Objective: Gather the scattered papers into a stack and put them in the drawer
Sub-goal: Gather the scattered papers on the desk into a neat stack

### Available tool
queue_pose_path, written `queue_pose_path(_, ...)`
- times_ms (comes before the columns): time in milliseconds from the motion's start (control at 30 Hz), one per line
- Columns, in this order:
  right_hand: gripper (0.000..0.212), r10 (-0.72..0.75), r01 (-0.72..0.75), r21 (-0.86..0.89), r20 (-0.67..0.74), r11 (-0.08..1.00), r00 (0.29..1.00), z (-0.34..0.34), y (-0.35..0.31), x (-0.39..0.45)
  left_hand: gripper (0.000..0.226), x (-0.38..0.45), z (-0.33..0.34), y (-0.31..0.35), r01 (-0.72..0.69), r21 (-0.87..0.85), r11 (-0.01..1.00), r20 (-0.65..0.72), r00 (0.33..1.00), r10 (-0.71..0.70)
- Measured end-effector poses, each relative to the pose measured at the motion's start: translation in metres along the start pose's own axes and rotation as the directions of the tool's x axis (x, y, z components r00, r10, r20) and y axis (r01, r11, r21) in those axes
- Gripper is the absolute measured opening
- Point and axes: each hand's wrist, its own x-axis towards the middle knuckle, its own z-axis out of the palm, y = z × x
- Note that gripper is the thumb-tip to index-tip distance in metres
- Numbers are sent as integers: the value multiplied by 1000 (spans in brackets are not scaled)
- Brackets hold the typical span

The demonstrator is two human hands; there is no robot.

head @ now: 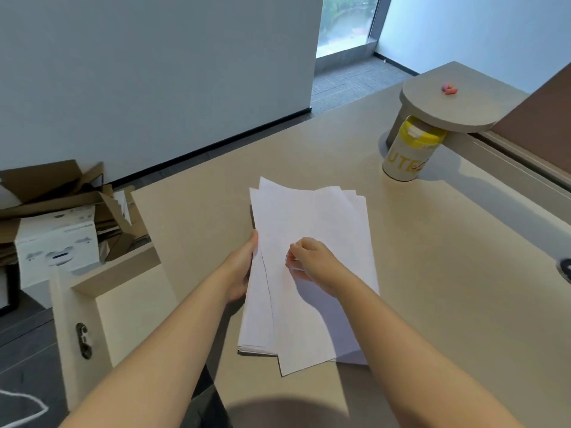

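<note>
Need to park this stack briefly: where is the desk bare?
Bare desk lies right of the papers, toward the can; also behind them, toward the far edge. Crowded: both hands, left hand and right hand, on the papers.

Office, by the look. Long pale table (432,273) with raised shelf (445,103), grey carpet tiles (349,81), tall window (346,23). Flattened cardboard boxes (52,193) heaped against bare wall.
</note>
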Motion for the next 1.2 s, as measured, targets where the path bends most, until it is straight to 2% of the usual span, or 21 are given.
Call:
queue_pose_path(67,16,-44,43,-81,-15,996,999,-4,4,1,38,2,-3,-4,-5,18,1000,-55,998,6)
queue_pose_path(133,12,-116,78,-249,-140,965,983,-18,12,3,36,4,-1,-9,-60,104,993,-137,988,74)
queue_pose_path(167,24,-154,54,-425,-204,904,967,-27,18,5,38,4,1,-10,-89,135,987,-157,981,110)
queue_pose_path(200,38,-179,3,-606,-230,795,957,-36,26,6,40,6,2,-12,-109,135,985,-173,976,132)
queue_pose_path(267,56,-173,-94,-796,-243,598,955,-50,39,5,39,10,3,-16,-124,119,985,-209,967,147)
queue_pose_path(300,62,-146,-138,-808,-266,573,953,-55,43,3,37,13,2,-17,-119,135,984,-250,957,150)
queue_pose_path(333,66,-125,-168,-787,-296,593,947,-58,48,3,36,14,2,-17,-116,145,983,-283,947,153)
queue_pose_path(433,73,-53,-191,-633,-346,751,937,-65,51,3,34,16,2,-11,-110,115,987,-357,923,144)
queue_pose_path(467,73,-33,-198,-618,-342,760,939,-68,51,2,36,16,1,-9,-108,100,989,-378,915,138)
queue_pose_path(567,66,4,-226,-728,-293,648,956,-68,52,1,52,14,1,-3,-115,56,992,-327,937,127)
queue_pose_path(600,58,8,-228,-729,-292,645,956,-65,52,0,50,12,0,-4,-86,70,994,-297,949,103)
queue_pose_path(667,31,-28,-228,-659,-353,717,935,-61,49,-2,29,8,-1,-4,-42,97,994,-284,957,68)
queue_pose_path(700,24,-41,-217,-574,-402,790,915,-60,45,-5,20,6,0,-4,-40,107,993,-296,952,70)
queue_pose_path(767,38,30,-189,-283,-485,940,874,-62,40,-7,26,6,3,-7,-125,143,982,-341,925,167)
queue_pose_path(800,47,93,-182,-133,-499,974,862,-64,39,-8,33,5,5,-8,-178,205,962,-366,898,244)
queue_pose_path(867,60,154,-165,23,-506,986,849,-67,41,-9,39,-2,11,-7,-292,313,904,-370,839,399)
queue_pose_path(967,73,178,-153,90,-485,984,856,-70,36,-9,37,-15,10,3,-394,374,839,-331,789,518)
queue_pose_path(1033,59,161,-90,180,-429,979,889,-74,26,-11,33,-23,5,16,-428,408,807,-303,770,562)
queue_pose_path(1100,29,100,18,323,-345,946,933,-76,8,-17,30,-34,1,31,-457,396,797,-274,770,577)
queue_pose_path(1133,23,64,63,369,-323,927,944,-76,-1,-20,29,-40,-1,38,-472,381,795,-267,767,583)
queue_pose_path(1200,31,-29,167,386,-339,907,940,-74,-19,-24,29,-52,-4,50,-506,339,794,-280,751,598)
